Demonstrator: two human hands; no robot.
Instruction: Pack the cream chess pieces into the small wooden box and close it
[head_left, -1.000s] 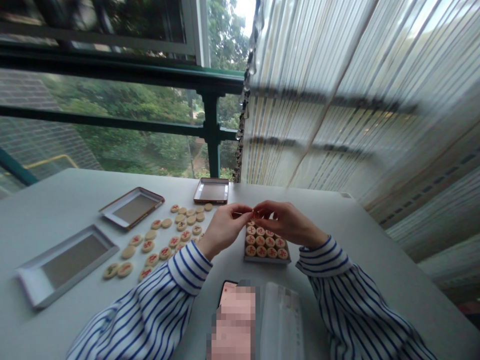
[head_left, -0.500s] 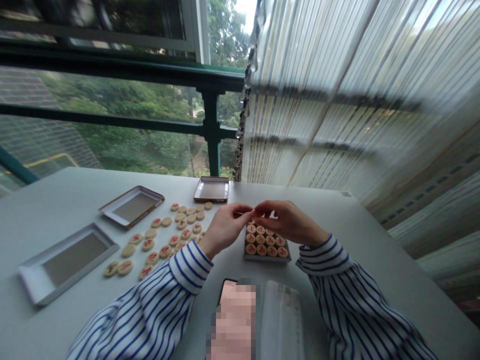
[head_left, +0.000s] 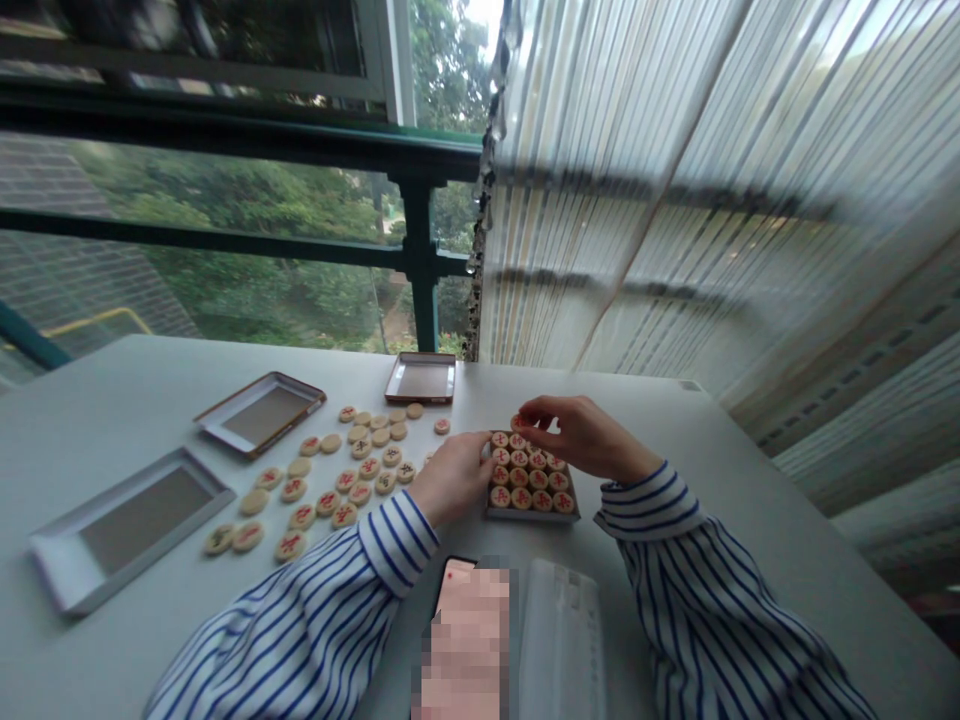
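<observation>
A shallow box (head_left: 534,517) holds rows of round xiangqi pieces (head_left: 538,480) with red characters facing up. At its left wall, my left hand (head_left: 454,480) is closed, thumb and fingers gripping the edge; some fingertips are hidden. My right hand (head_left: 577,432) hovers over the far side of the box and pinches a single xiangqi piece (head_left: 518,423) between thumb and fingers. Loose xiangqi pieces (head_left: 368,467) lie scattered left of my left hand, some face up with red or dark characters, others blank side up. One red-marked piece (head_left: 442,426) sits apart, just beyond my left hand.
Three shallow trays or lids stand on the white table: a large one (head_left: 56,572) at left, a brown-rimmed one (head_left: 212,432) behind it, a smaller one (head_left: 421,399) at the back. A phone (head_left: 450,590) and a clear plastic case (head_left: 562,640) lie in front.
My hands have come apart. The left moved down to the box's left wall, while the right stays above the box with a piece. More of the far row now shows.
</observation>
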